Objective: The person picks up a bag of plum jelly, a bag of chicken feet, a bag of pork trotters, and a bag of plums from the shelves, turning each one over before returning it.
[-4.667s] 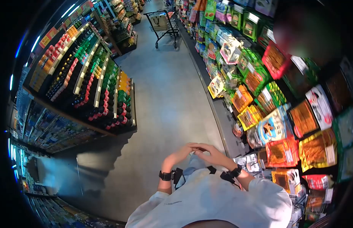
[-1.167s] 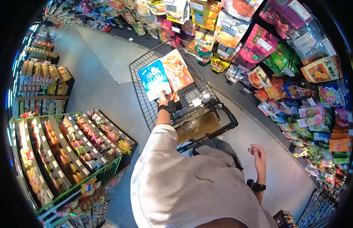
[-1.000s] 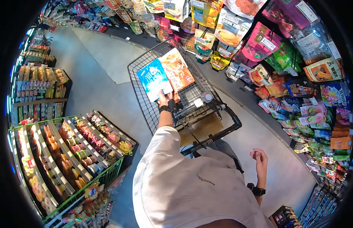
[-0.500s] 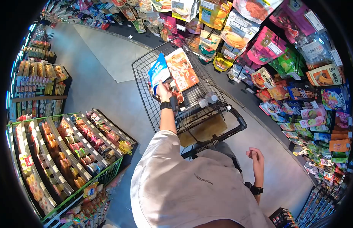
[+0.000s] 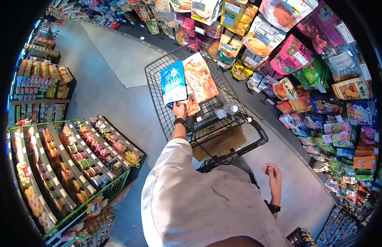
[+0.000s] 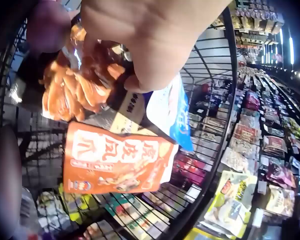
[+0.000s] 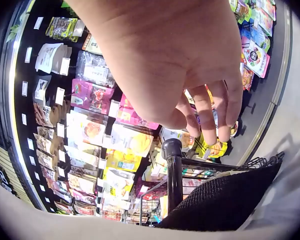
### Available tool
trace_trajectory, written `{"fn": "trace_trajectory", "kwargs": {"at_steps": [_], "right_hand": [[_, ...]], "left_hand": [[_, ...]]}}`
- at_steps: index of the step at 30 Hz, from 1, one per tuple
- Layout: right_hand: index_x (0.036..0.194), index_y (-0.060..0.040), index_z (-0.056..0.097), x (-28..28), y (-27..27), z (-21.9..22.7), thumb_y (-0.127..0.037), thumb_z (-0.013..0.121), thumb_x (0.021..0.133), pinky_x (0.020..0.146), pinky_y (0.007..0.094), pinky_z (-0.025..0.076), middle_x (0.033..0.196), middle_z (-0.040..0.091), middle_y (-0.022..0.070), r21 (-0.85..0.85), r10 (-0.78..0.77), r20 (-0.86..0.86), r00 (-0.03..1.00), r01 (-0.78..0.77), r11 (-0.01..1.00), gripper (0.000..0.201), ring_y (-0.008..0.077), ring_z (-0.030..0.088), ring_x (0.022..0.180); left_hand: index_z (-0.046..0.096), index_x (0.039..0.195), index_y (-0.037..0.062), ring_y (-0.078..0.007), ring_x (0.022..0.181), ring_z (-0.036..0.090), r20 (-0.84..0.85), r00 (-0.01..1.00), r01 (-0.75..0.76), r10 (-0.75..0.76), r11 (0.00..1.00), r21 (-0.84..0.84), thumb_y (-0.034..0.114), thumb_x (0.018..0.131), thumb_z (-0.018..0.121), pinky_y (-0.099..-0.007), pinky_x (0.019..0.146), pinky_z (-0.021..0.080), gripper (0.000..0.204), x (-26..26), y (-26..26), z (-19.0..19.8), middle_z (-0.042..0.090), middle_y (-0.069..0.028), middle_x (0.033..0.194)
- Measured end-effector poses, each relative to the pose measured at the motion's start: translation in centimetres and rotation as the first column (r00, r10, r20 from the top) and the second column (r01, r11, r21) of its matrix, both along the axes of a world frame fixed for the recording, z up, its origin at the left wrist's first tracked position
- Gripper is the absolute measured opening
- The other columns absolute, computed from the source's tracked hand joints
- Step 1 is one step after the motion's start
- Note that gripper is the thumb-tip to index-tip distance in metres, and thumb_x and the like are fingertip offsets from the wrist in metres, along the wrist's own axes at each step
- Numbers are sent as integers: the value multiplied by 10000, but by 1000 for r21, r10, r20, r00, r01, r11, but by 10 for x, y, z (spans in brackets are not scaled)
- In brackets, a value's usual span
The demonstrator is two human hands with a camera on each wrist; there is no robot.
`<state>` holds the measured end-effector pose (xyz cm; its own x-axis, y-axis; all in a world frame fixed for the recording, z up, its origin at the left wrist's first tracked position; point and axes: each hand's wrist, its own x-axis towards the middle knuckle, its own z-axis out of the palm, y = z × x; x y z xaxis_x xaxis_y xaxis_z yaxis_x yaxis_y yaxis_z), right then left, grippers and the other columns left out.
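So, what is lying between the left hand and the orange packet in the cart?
A packet of reddish food lies between the left hand and orange packet; head and left wrist views show it.

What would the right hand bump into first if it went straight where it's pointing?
Probably the cart handle, though depth is unclear and the right hand might pass over or beside it.

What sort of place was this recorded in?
Most likely a supermarket: packaged snacks hang in rows with price tags, a green-edged rack displays more goods, and a wire shopping cart carries a blue pouch and an orange pouch.
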<state>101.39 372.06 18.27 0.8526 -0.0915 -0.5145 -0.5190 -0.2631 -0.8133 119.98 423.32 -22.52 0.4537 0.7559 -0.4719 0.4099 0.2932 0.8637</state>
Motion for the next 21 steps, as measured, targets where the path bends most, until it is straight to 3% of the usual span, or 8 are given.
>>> {"fn": "trace_trajectory", "kwargs": {"at_steps": [3,5,7,8,15,17,19,21], "right_hand": [[1140,-21,660,-3,3,3,-227,522,1065,855,292,512,945,705,63,-11,-1,-11,1000,1,1000,260,144,649,906],[1141,-19,660,-3,5,5,-227,522,1065,858,293,513,946,705,65,-8,-7,-18,1000,7,1000,261,146,650,904],[1144,-14,659,-5,4,4,-224,517,1066,861,296,514,947,705,68,-9,-8,-20,1000,8,1000,264,148,651,904],[1146,-12,658,-5,4,3,-222,515,1066,863,297,514,948,706,69,-9,-9,-19,1000,9,1000,266,149,651,904],[1150,2,652,0,12,8,-193,508,1066,871,303,519,953,707,81,-8,21,-4,1000,-21,1000,256,155,657,911],[1149,4,651,0,11,6,-193,510,1065,875,303,520,952,707,81,-11,24,8,1000,-24,1000,256,157,658,913],[1151,5,648,-2,8,0,-202,513,1066,881,303,521,957,707,83,17,26,20,999,-26,1000,262,157,660,920],[1154,6,646,-5,7,1,-210,515,1067,887,305,523,962,707,86,25,17,31,999,-17,1000,268,158,662,929]], "left_hand": [[526,1377,50,-260,1005,673,-582,813,226,-9,926,302,253,731,827,-383,855,563,741,-5,1,18,684,-157,1130],[608,1171,-30,-288,898,704,-322,946,20,-29,999,-31,257,688,871,-399,815,573,621,-14,26,-62,698,-192,1060],[656,970,-33,-251,720,694,-265,963,-9,-57,971,-240,174,702,864,-385,662,576,397,-14,8,44,699,-149,881],[651,800,-21,-209,560,624,-294,955,-38,-29,974,-222,99,738,834,-375,486,498,227,-9,5,52,659,-111,737],[630,680,-33,-184,479,545,-199,906,290,-373,891,-349,67,786,789,-366,425,401,216,15,-19,93,631,-84,652],[680,770,-61,-332,639,674,-328,829,477,-452,879,-4,204,819,727,-433,577,516,274,25,-25,90,698,-193,740],[704,845,-50,-409,789,716,-504,726,666,-468,660,347,285,823,688,-465,698,556,336,36,-37,133,717,-255,828],[728,885,-7,-445,936,688,-462,674,722,-576,645,249,319,789,655,-489,809,543,347,47,-38,179,701,-283,898]]}}
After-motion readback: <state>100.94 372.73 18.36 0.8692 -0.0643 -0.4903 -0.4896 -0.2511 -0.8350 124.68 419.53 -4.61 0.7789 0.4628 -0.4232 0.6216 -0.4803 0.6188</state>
